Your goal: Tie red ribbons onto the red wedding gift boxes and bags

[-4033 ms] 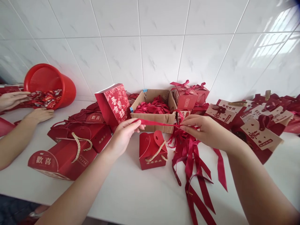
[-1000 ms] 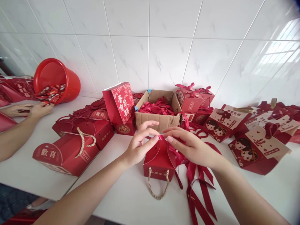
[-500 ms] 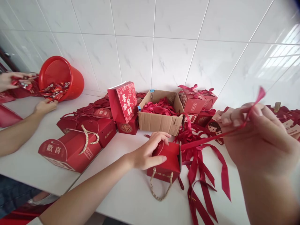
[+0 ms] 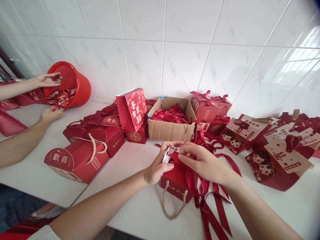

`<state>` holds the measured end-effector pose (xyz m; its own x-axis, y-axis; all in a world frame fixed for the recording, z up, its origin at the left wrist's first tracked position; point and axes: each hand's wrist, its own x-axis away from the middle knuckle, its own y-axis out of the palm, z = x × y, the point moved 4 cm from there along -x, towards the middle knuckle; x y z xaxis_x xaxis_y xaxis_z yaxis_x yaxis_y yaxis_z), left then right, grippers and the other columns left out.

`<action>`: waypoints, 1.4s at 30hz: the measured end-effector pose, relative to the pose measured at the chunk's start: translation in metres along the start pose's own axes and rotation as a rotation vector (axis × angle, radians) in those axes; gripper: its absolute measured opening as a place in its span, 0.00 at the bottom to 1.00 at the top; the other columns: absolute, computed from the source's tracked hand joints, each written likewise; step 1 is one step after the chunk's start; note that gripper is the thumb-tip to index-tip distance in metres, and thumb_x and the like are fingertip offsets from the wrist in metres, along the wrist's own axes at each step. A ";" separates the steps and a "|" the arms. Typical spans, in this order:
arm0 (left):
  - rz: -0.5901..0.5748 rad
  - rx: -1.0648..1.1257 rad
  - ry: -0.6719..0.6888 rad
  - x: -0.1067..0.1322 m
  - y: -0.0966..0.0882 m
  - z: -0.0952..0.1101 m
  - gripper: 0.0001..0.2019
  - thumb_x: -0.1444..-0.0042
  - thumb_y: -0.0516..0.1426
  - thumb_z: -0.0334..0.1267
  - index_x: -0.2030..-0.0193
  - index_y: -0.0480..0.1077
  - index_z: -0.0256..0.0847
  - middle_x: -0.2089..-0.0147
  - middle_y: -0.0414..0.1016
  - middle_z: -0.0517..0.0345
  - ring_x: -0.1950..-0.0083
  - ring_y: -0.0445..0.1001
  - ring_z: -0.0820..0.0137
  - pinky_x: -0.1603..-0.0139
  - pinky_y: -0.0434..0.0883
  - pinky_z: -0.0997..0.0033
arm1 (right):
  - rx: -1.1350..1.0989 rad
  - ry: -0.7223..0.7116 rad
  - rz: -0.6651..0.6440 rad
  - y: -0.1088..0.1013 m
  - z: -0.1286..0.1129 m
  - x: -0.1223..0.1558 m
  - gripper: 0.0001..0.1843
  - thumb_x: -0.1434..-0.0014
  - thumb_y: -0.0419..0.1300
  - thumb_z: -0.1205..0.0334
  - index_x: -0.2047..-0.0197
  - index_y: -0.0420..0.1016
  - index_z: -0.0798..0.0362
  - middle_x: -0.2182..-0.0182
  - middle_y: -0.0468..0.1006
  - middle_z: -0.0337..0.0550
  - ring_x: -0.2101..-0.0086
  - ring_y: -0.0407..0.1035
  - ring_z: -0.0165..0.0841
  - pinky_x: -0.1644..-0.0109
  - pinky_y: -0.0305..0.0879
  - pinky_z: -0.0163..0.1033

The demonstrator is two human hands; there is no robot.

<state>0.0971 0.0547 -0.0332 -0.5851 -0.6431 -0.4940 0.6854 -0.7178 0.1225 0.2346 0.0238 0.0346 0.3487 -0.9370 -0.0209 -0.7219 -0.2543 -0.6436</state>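
Spreading right across the back, it's the white tiled wall, window light gleaming at the far right. Below it, the pale bench, a seam crossing it on the left. Next in size, the red bucket, lying on its side up at the left! Centre stage near the wall, an open cardboard box heaped with red ribbon; just left of it a red carton with white lettering sits at a tilt, and just right are the bow-topped boxes. Face-printed boxes hold the right flank, a rope-handled box the left.

Now the small red box, on the bench in front of the cardboard one, a flap raised and its white side showing. The left hand has that flap grasped between thumb and fingers. Opposite, the right hand, fingertips bunched at the flap; whether they pinch ribbon or card, I can't tell! Away left, a co-worker's hand is at the bucket's mouth with something small and red in it, the other hand low by the rim.

Loose ribbons trail toward the near edge, a twisted rope handle droops before the small box, and tiniest of all, wrapped packets pile inside the bucket.
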 end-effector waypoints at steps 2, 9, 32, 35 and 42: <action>-0.002 0.000 0.011 0.000 0.001 0.002 0.18 0.49 0.57 0.38 0.52 0.57 0.44 0.35 0.56 0.49 0.31 0.51 0.55 0.33 0.48 0.49 | -0.036 -0.008 0.021 0.000 -0.002 0.001 0.11 0.37 0.52 0.58 0.67 0.71 0.52 0.60 0.73 0.40 0.62 0.67 0.32 0.58 0.62 0.38; -0.027 -0.073 0.010 -0.002 0.004 0.006 0.23 0.40 0.52 0.54 0.46 0.56 0.43 0.37 0.57 0.44 0.34 0.56 0.55 0.35 0.54 0.50 | 0.024 -0.082 0.017 0.007 -0.006 -0.001 0.12 0.38 0.51 0.61 0.72 0.69 0.53 0.64 0.74 0.41 0.58 0.69 0.36 0.56 0.63 0.39; 0.231 -1.393 -0.486 -0.019 -0.082 0.001 0.10 0.52 0.56 0.34 0.81 0.62 0.40 0.69 0.70 0.51 0.56 0.68 0.56 0.50 0.61 0.55 | 0.599 0.189 -0.199 -0.044 0.036 0.021 0.16 0.49 0.61 0.60 0.55 0.75 0.48 0.54 0.77 0.47 0.56 0.71 0.48 0.60 0.64 0.44; 0.219 -1.439 -0.554 -0.016 -0.080 0.004 0.09 0.55 0.56 0.30 0.82 0.61 0.39 0.72 0.68 0.52 0.62 0.71 0.57 0.53 0.62 0.56 | 0.635 0.194 -0.195 -0.036 0.032 0.016 0.10 0.47 0.58 0.60 0.61 0.74 0.50 0.60 0.78 0.48 0.63 0.72 0.45 0.67 0.60 0.41; 0.219 -1.267 -0.399 -0.021 -0.059 0.015 0.02 0.47 0.54 0.35 0.67 0.65 0.39 0.60 0.69 0.51 0.53 0.68 0.58 0.46 0.61 0.56 | 0.661 0.220 -0.157 -0.040 0.035 0.011 0.04 0.47 0.58 0.63 0.73 0.72 0.52 0.71 0.75 0.45 0.72 0.68 0.36 0.73 0.53 0.37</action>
<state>0.0624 0.1069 -0.0172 -0.3495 -0.9008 -0.2575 0.5790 0.0084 -0.8153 0.2883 0.0320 0.0335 0.2399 -0.9455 0.2200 -0.1355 -0.2570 -0.9569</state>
